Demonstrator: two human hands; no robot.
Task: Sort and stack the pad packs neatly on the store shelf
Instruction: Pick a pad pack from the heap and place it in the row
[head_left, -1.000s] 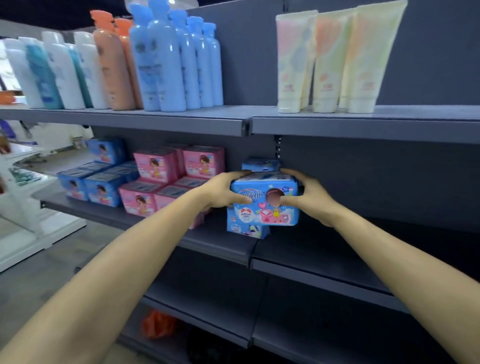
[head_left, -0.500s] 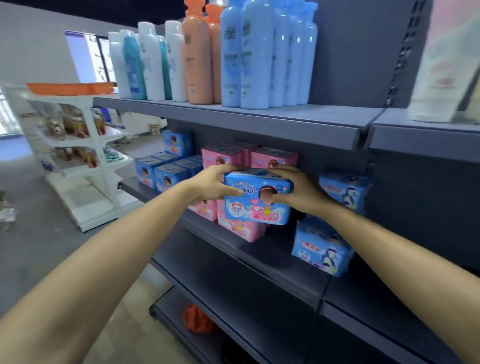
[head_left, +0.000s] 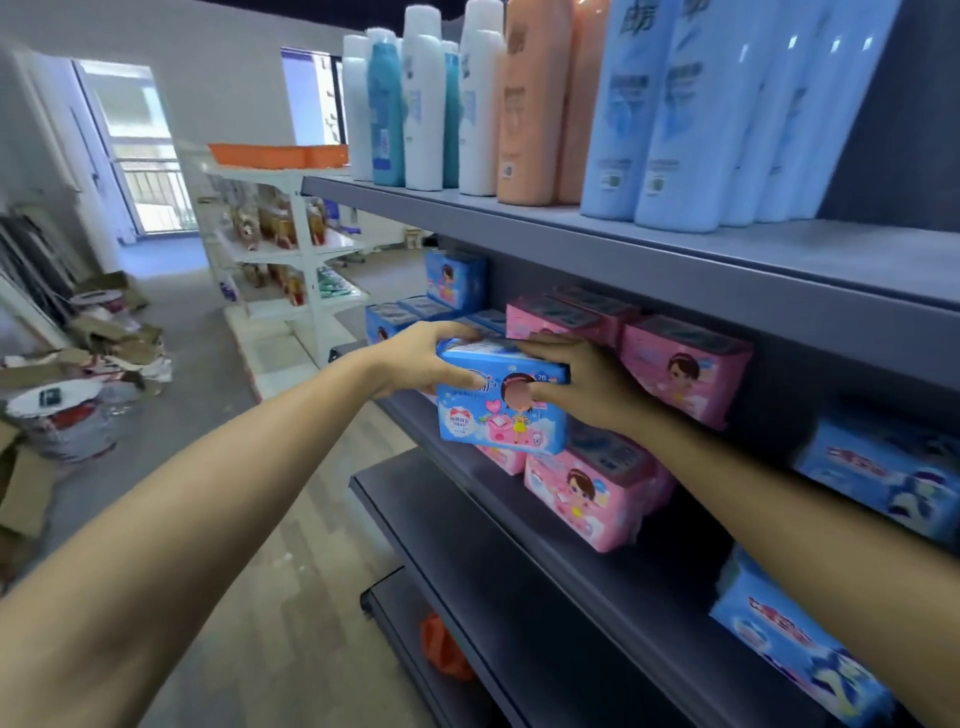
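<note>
A single head-worn wide-angle camera looks forward and slightly down, facing obliquely along the grey shelf (head_left: 649, 270), which runs from near right to far left. It sits close, at arm's reach, with the aisle floor (head_left: 218, 343) stretching away at left.

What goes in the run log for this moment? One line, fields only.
left hand: holds blue pad pack | right hand: holds same pack | pack: off shelf, before pink packs | step: not yet placed

We see a grey floor (head_left: 208, 332) running past a white shelving unit (head_left: 306, 270) toward a bright window (head_left: 137, 156) in a pale wall (head_left: 223, 83); crumpled cardboard boxes (head_left: 109, 338) lie at the left.
</note>
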